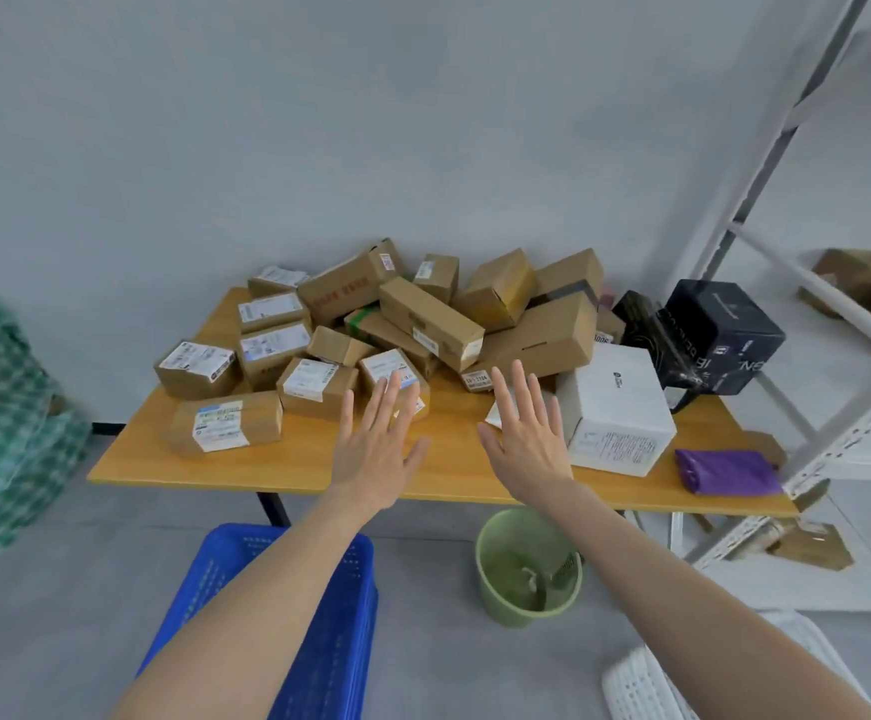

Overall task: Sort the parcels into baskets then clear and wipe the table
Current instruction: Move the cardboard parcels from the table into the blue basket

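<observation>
**Hands out, parcels waiting**

My left hand (376, 449) and my right hand (527, 444) are held out flat over the front of the yellow wooden table (288, 465). The fingers are straight and spread wide, and they hold nothing. I think I am just about to start, because no parcel looks sorted yet.

The brown cardboard parcels (423, 314) lie in a big messy heap at the back of the table, near the wall. A white square box (615, 407), a black shiny box (719, 330) and a flat purple bundle (727, 472) sit on the right side.

A blue plastic basket (350, 641) and a white plastic basket (641, 688) wait on the floor close to me, likely so I can drop parcels straight in. A green round bucket (496, 589) stands under the table edge.

Many parcels have white stickers, and one long box has red print. The words are too blurry to read.
</observation>
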`<state>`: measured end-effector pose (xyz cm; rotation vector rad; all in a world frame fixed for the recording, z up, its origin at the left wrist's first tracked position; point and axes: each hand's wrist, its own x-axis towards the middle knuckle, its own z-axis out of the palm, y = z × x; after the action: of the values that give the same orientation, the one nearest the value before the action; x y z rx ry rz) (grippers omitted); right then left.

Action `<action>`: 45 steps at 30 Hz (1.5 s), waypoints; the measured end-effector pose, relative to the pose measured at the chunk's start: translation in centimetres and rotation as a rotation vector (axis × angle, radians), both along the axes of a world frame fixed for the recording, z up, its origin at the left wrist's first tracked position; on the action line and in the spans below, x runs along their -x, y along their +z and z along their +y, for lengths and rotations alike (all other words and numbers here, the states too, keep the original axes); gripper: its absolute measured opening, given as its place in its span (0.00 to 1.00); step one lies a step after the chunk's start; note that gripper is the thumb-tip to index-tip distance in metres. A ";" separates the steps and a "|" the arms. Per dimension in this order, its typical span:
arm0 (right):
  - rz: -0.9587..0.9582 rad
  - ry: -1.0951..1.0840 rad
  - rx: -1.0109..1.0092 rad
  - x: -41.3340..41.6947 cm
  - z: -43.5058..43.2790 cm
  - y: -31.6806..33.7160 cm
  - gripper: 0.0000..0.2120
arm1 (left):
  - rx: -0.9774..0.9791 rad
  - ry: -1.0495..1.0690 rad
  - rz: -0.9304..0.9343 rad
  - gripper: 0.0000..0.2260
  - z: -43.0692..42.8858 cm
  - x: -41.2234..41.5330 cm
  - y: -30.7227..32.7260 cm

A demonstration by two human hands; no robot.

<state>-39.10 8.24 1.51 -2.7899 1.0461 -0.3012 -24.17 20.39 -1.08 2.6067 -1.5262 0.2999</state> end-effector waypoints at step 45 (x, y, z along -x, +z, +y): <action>0.624 0.283 -0.670 -24.9 -16.4 -9.9 0.35 | -0.439 0.241 0.874 0.15 -18.8 -22.0 -4.5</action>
<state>-14.18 -8.12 -8.44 -2.3623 0.6379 0.8395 -2.14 1.60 -5.59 2.5999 -1.0233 -1.1231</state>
